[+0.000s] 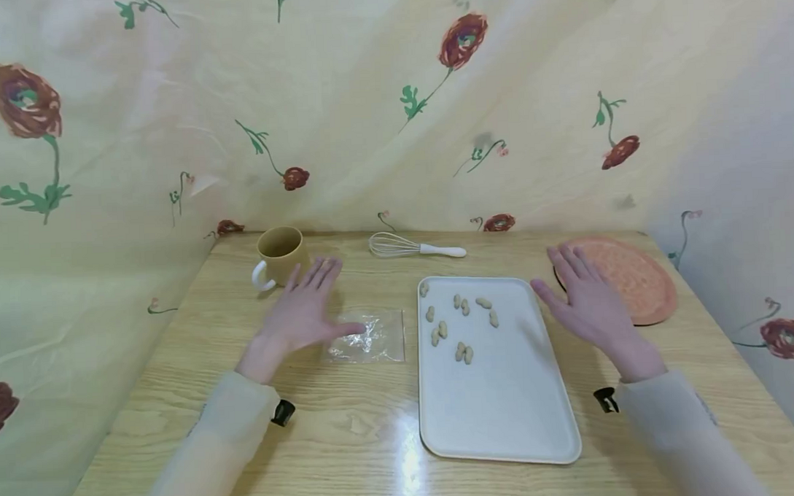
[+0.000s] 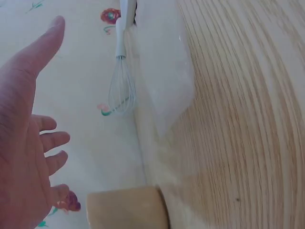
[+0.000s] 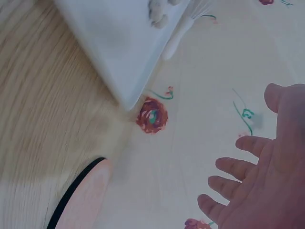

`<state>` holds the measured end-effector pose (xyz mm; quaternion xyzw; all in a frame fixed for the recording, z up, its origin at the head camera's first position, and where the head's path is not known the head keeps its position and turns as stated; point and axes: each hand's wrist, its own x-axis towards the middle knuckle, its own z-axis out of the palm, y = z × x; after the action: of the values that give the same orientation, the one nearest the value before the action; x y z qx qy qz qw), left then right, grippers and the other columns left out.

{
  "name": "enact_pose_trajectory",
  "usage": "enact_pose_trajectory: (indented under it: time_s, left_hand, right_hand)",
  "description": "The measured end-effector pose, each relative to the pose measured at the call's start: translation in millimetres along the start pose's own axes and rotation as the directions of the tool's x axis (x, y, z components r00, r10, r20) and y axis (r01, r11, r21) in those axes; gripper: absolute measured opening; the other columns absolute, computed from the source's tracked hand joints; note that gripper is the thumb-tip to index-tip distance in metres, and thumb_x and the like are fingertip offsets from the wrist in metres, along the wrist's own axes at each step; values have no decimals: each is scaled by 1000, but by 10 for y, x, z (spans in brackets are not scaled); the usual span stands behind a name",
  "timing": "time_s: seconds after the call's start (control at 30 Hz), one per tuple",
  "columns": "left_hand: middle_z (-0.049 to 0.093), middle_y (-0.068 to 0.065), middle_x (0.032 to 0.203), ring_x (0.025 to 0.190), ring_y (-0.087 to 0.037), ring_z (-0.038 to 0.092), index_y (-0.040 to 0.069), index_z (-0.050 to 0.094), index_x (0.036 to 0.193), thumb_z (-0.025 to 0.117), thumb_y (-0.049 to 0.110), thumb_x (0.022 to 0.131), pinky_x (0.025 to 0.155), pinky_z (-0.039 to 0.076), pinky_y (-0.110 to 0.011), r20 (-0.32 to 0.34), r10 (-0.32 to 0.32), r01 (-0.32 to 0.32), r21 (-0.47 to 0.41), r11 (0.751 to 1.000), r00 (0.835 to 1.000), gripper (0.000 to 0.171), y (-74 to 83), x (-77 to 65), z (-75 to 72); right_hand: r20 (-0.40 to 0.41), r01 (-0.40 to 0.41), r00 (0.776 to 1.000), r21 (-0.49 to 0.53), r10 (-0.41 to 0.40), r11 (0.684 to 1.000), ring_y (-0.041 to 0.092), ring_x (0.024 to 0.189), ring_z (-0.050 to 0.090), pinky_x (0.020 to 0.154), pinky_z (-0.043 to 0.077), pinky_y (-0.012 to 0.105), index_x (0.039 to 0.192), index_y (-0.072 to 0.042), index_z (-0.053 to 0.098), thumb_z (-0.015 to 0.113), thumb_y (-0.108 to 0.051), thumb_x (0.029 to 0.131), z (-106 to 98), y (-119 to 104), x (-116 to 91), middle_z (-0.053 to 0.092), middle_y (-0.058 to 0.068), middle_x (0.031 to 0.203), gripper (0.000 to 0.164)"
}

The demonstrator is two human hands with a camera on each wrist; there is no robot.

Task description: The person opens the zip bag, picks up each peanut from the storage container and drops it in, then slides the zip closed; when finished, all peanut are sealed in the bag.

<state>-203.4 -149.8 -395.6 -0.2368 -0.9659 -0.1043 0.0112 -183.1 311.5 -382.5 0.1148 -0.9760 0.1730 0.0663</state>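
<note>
My left hand (image 1: 301, 313) hovers with straight, spread fingers between a tan mug (image 1: 286, 255) with a white handle and a clear plastic bag (image 1: 381, 343) lying flat. On the other side, my right hand (image 1: 586, 303) is held over the table, fingers extended, near the tray's right edge and partly in front of a round pinkish mat (image 1: 641, 279). Neither hand holds anything. Several peanuts (image 1: 465, 307) in their shells lie scattered over the upper half of the white tray (image 1: 501, 412). In the right wrist view the palm and fingers (image 3: 233, 167) are bare.
A white-handled whisk (image 1: 443, 251) lies at the back of the wooden table (image 1: 338, 440), behind the tray. Floral cloth (image 1: 366, 118) hangs behind the table and along both sides. The mat's dark rim shows in the right wrist view.
</note>
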Motion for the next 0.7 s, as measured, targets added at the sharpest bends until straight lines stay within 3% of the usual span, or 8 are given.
enact_pose_trajectory:
  time_s: [0.13,0.3,0.7]
  left_hand:
    - [13,-10,165,151,-30,10,8,15,160,63,78,78,120,6,-51,34,65,-65,-10,998,997,118,80,21,35]
    - [23,-11,163,149,-33,20,7,20,159,74,67,76,120,12,-51,97,144,-138,-62,988,985,115,201,76,113]
    - [28,-7,162,147,-28,26,14,26,158,78,64,74,119,18,-47,248,142,-124,-84,989,958,111,479,276,337]
  right_hand:
    - [-15,-12,1000,56,13,998,52,141,24,103,25,72,157,-2,25,49,-52,101,13,-98,0,26,28,157,79]
    - [-14,-2,1000,156,5,988,55,134,33,102,29,71,153,2,32,56,-47,100,79,-205,28,34,32,151,76]
    - [30,-17,1000,336,7,942,45,113,55,92,46,58,144,4,43,63,-37,98,368,-380,158,55,29,132,65]
